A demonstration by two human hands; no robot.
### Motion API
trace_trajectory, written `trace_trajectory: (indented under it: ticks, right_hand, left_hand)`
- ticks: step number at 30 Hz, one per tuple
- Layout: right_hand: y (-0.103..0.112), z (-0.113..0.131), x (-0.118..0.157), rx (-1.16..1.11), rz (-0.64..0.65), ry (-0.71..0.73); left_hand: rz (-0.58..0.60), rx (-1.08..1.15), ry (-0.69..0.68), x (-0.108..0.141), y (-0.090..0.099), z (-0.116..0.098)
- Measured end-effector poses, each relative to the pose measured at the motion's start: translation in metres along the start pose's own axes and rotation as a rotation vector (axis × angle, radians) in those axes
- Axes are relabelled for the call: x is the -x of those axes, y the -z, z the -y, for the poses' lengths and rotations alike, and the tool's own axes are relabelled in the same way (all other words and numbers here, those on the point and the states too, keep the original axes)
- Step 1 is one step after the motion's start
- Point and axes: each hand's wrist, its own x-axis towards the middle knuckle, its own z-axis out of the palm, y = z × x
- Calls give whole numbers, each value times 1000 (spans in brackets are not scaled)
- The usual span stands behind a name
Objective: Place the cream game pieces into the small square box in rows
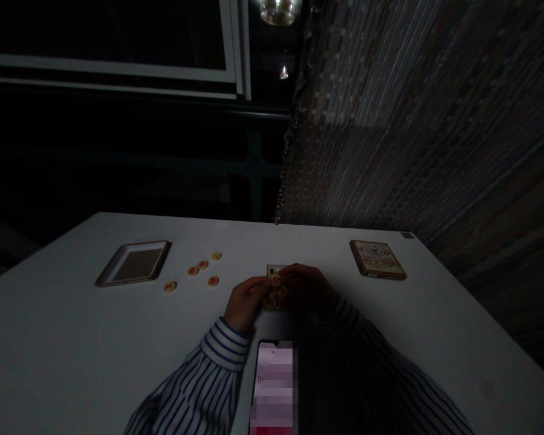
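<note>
In the middle of the table, a small box [275, 266] holds several round Chinese chess pieces. My left hand [243, 301] is at its left side, with thumb and fingers closed on a Chinese chess piece [276, 281] above the others. From the other side, my right hand [312, 289] curves over the box, its fingertips closed at the same piece. Deep shadow covers most of the right hand, and the fingers partly hide the box. Left of my hands lie several loose round pieces [213, 281] with red or dark characters.
A shallow open box part [163, 257] lies at the left, its inside facing up. On the right is a flat printed box lid [378, 260]. A phone [274, 386] with a lit screen lies between my forearms. Beyond the white table [72, 338] hangs a string curtain [353, 151].
</note>
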Motion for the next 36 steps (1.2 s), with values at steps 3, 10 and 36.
trace_trajectory:
  ticks: [3, 10, 36]
  right_hand:
    - [-1, -4, 0, -16, 10, 25]
    - [-3, -4, 1, -38, 21, 9]
    - [-5, -10, 3, 77, 11, 209]
  left_hand:
    - [2, -34, -20, 0, 0, 1]
    - [-7, -17, 10, 1, -1, -3]
    - [14, -28, -3, -1, 1, 0]
